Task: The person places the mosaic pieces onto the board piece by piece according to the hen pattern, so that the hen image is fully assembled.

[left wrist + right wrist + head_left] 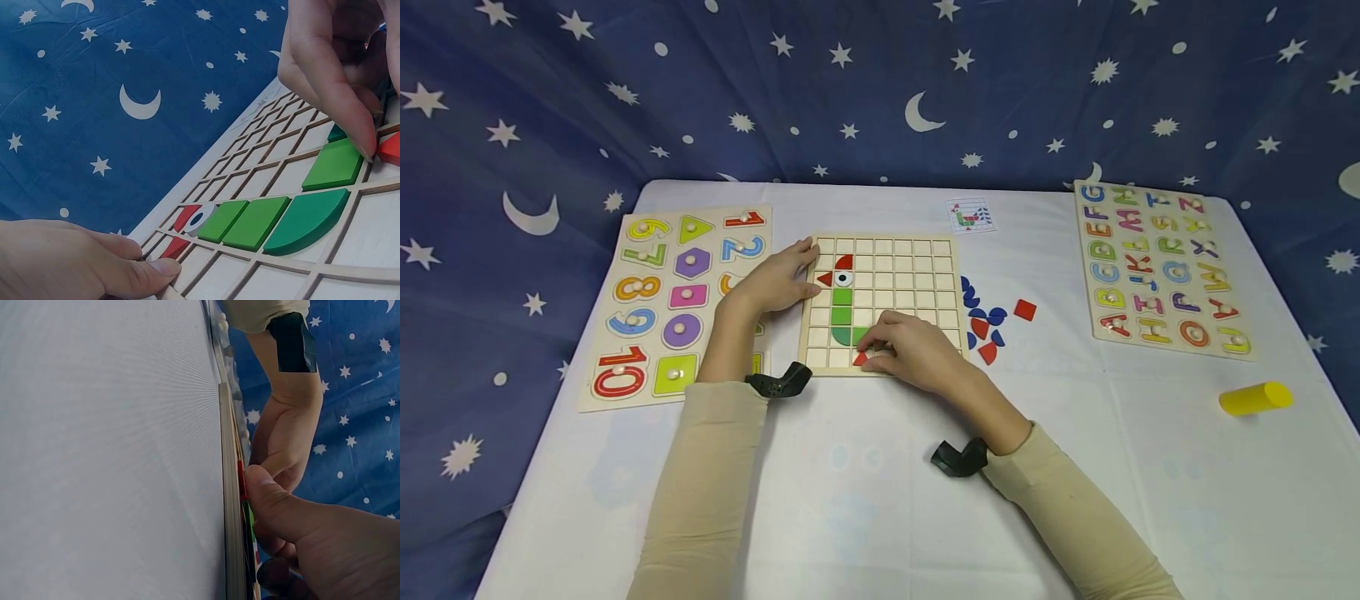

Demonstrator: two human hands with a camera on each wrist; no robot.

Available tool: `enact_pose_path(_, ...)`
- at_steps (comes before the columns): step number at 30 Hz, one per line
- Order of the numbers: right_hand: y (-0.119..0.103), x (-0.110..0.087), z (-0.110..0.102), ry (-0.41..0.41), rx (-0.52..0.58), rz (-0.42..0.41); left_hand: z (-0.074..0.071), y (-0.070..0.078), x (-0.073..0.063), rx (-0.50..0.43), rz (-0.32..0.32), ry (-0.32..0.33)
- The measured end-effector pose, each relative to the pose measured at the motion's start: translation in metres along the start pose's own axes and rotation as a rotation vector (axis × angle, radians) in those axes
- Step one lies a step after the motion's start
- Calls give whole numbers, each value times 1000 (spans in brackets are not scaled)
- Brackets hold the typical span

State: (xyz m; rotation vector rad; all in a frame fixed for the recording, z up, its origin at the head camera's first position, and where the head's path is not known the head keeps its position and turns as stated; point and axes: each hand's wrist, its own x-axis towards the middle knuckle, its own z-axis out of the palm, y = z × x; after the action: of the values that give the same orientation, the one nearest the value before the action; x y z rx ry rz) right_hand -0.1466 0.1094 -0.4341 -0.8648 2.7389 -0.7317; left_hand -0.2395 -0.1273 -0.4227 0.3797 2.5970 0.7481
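Observation:
A wooden grid board (906, 283) lies on the white table, with red, green and eye-marked pieces set in its cells. My left hand (775, 279) rests along its left edge, fingers extended toward the top corner and thumb beside a red triangle (826, 279). Over the lower part of the board, my right hand (917, 350) pinches another red triangle (860, 359) in the bottom row. Its index fingertip is beside a green square (334, 164); in the right wrist view its thumb lies against the red piece (242, 479). The palm hides several cells.
Loose blue pieces (968, 292), red pieces (987, 353) and a red square (1025, 310) lie right of the board. A pattern card (972, 216) sits behind it. A number puzzle (647, 321), a letter puzzle (1165, 275) and a yellow cylinder (1255, 398) stand around.

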Motion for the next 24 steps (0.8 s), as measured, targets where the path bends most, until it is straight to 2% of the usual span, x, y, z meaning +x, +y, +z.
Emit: enact_pose_path(24, 0, 1, 0, -9, -19, 4, -1, 2, -1, 2, 1, -12)
